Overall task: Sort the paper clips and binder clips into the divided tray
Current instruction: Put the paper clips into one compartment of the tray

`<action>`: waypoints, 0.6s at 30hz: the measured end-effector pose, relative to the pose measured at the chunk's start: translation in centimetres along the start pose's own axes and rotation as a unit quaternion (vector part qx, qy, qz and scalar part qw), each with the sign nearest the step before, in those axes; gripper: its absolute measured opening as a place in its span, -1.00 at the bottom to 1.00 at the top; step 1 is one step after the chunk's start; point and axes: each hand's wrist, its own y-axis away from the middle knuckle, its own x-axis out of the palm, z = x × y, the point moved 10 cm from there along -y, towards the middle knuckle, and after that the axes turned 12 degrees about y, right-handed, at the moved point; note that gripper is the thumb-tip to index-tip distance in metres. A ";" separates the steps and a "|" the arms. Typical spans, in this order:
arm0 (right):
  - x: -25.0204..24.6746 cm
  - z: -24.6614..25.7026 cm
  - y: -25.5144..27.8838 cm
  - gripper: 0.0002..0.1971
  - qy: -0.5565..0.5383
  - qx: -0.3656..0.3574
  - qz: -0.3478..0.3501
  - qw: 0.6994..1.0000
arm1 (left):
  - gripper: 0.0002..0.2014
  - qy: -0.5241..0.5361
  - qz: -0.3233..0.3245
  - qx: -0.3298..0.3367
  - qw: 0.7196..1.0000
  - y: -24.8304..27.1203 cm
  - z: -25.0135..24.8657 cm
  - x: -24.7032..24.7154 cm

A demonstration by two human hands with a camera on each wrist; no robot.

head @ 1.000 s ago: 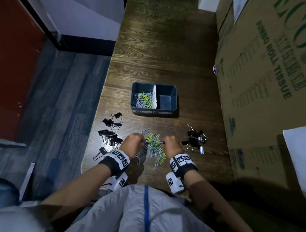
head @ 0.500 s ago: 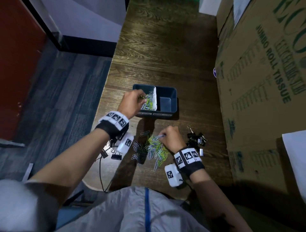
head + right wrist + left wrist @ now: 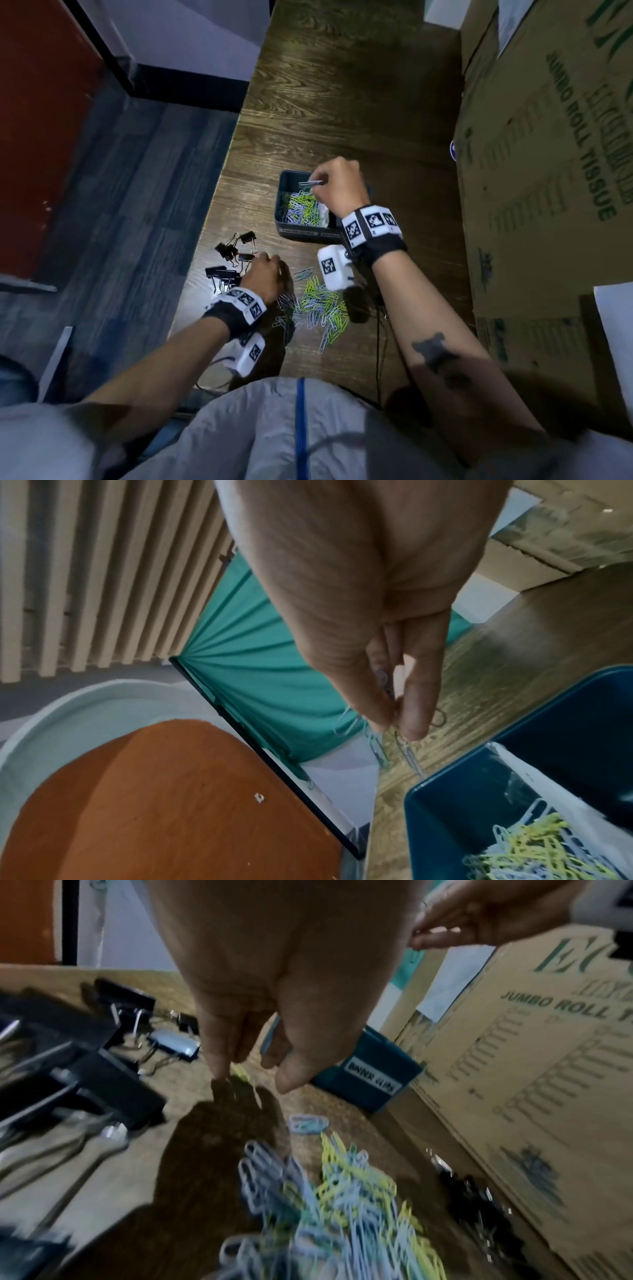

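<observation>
A dark blue divided tray (image 3: 281,205) stands on the wooden table; its left compartment holds blue and yellow-green paper clips (image 3: 301,209). My right hand (image 3: 320,183) hovers over that compartment and pinches a few paper clips (image 3: 407,750) that dangle from thumb and finger. My left hand (image 3: 274,265) hangs low over the table with relaxed fingers (image 3: 219,1066), holding nothing, between the black binder clips (image 3: 229,260) and the loose paper clip pile (image 3: 318,305). The right wrist view shows the tray's white divider (image 3: 548,777). My right arm hides the right compartment.
A large cardboard box (image 3: 548,171) stands along the right side of the table. A second heap of binder clips (image 3: 476,1204) lies by the box. The table's left edge (image 3: 219,192) drops to grey floor close to the left binder clips.
My left hand has come back from the tray down to the table by the pile. My right hand has risen from the pile to above the tray, carrying paper clips.
</observation>
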 end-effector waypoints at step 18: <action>18.0 -12.4 14.8 -0.39 0.115 0.138 0.248 0.952 | -0.15 -0.060 0.087 0.047 0.993 -0.5 0.0 5.8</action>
